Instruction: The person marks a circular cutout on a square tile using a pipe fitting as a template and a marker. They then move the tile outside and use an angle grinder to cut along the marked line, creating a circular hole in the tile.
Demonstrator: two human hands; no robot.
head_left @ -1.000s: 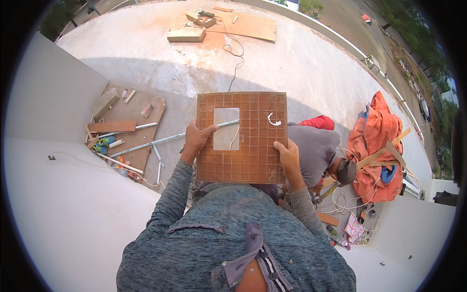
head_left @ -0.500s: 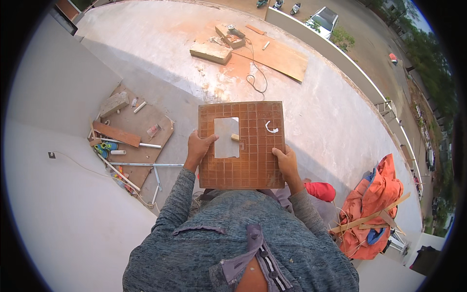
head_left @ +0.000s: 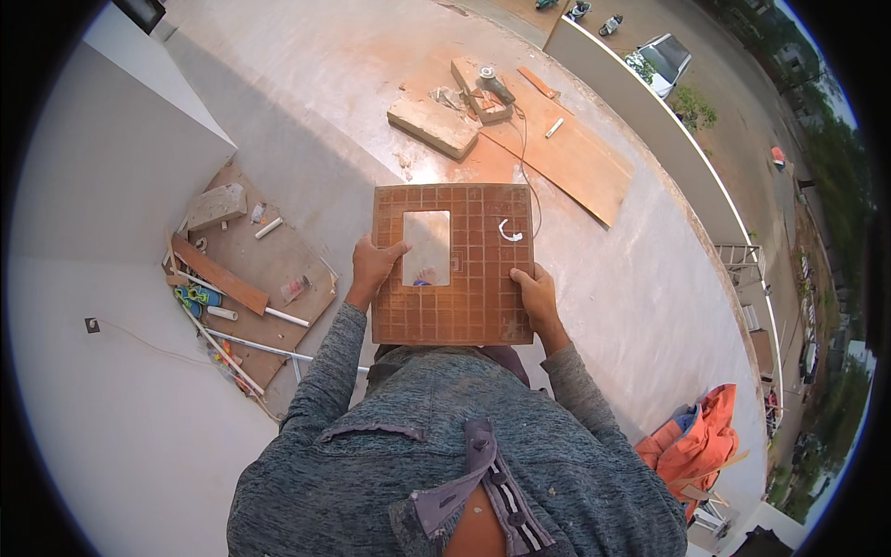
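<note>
Tile (head_left: 478, 302) was up off the floor (head_left: 631, 306), held in front of the person's shirt (head_left: 390, 464), ribbed brown face to the camera; roughly square, w/ a rect. cutout (head_left: 427, 249) L of centre & a curved white mark (head_left: 512, 237) near the upper R corner. L hand (head_left: 375, 265) was clamped on the L edge: thumb on the face, tip by the cutout's rim, other fingers mostly hidden behind. R hand (head_left: 538, 295) was clamped on the R edge, a bit lower, thumb also on the face, most fingers out of sight.

Handling (judgement only): prob. ceramic, so stiff, brittle, fairly heavy for its size. Ribs prob. gave decent grip; any dust would've made it slicker. Weak spots: cutout corners & the narrow strip btwn cutout & L edge, right under the L thumb; a twist or knock there could've cracked it. Best hold: both side edges, lower down by the solid part, load shared, no prying on the cutout. Cut rim might've been sharp.

Beyond tile's top edge: pale block (head_left: 432, 128), grinder (head_left: 498, 88) on a 2nd block (head_left: 495, 113), cord (head_left: 524, 148), board (head_left: 580, 167). Off L: brown sheet (head_left: 278, 255) w/ white pipe (head_left: 288, 317) & misc. scraps. Lower R: orange tarp (head_left: 705, 436).
</note>
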